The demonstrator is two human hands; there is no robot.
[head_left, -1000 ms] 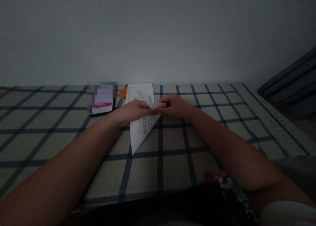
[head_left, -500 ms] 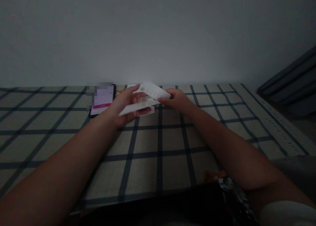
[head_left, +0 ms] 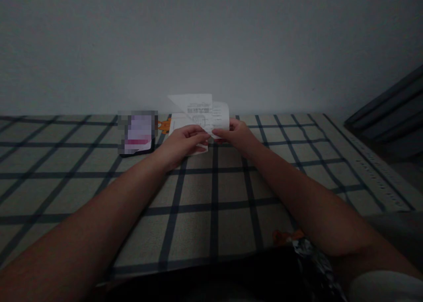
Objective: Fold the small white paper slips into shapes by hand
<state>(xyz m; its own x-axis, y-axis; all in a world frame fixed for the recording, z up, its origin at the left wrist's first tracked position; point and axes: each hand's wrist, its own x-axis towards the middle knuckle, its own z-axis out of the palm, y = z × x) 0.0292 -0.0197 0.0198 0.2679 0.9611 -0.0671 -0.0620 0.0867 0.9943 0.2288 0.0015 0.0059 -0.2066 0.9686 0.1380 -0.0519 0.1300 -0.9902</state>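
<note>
A thin white printed paper sheet [head_left: 218, 112], curled over at its right side, is held up between my hands near the wall. My left hand [head_left: 185, 141] pinches its lower edge, with thumb and fingers together. On the right, my right hand [head_left: 236, 132] grips the lower right part, thumb in front and fingers behind. Faint lines of print and a dark printed block show on the sheet. Beneath it lies another white paper [head_left: 200, 150], mostly covered by my left hand and the held sheet.
A phone [head_left: 139, 134] with a lit, partly blurred screen lies left of my hands. The checked cloth [head_left: 198, 227] covers the surface, with an orange printed figure [head_left: 164, 126] beside the paper. A plain wall [head_left: 211, 42] rises behind; dark folded fabric [head_left: 393, 104] hangs at right.
The sheet has swung from lying flat and folded to standing up, showing its print. My left hand has moved right and closed on its lower edge; my right hand stays nearly in place.
</note>
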